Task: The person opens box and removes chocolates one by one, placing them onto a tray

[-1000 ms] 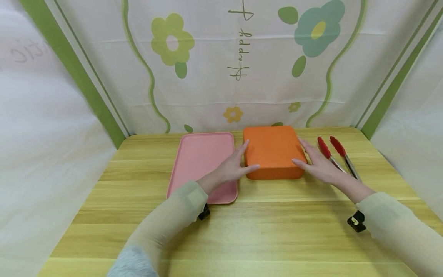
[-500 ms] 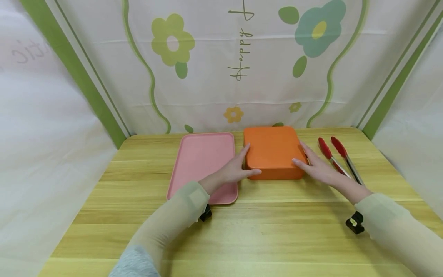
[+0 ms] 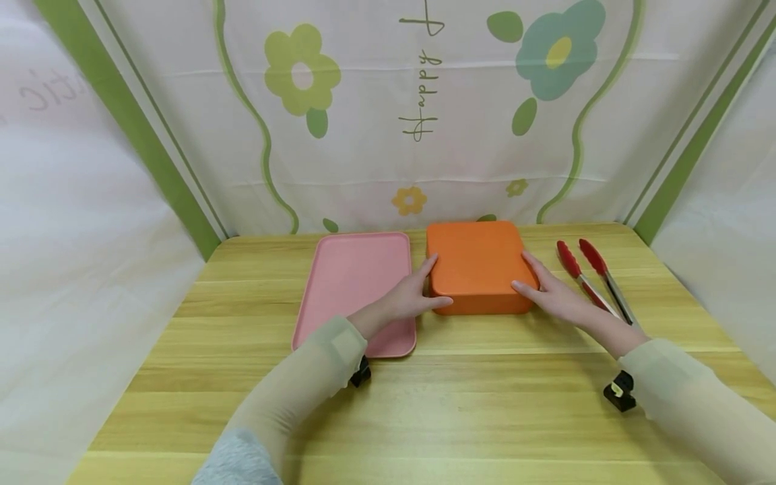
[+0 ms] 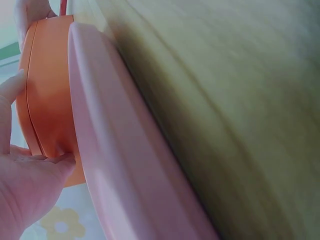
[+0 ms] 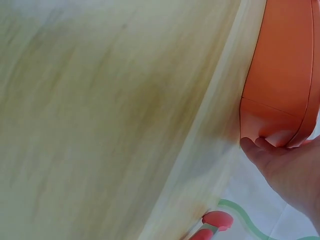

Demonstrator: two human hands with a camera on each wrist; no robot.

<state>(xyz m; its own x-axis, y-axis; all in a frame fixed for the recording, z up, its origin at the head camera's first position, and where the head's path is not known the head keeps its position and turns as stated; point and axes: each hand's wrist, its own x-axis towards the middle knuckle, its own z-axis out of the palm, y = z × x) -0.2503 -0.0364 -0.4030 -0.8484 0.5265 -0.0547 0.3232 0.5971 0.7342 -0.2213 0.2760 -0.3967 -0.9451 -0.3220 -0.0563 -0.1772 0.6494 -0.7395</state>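
An orange lidded box [image 3: 475, 259] stands at the back of the table. My left hand [image 3: 407, 295] holds its left front corner, thumb along the front face and fingers on the left side. At the opposite corner my right hand [image 3: 559, 295] grips it, thumb at the front top edge and fingers down the right side. In the left wrist view, the left hand's fingertips [image 4: 67, 159] rest on the box wall below the lid seam. The right wrist view has the right hand's fingertips [image 5: 247, 143] at the wall's lower part.
A pink tray [image 3: 358, 266] lies left of the box, partly beneath my left forearm. To the right, red-tipped tongs [image 3: 597, 266] lie spread on the wooden table [image 3: 473, 404], close to my right hand. A printed curtain [image 3: 364, 135] hangs behind the table's back edge.
Both hands have closed in slightly on the box's sides, fingers now against its walls. The box, tray and tongs have stayed in place.
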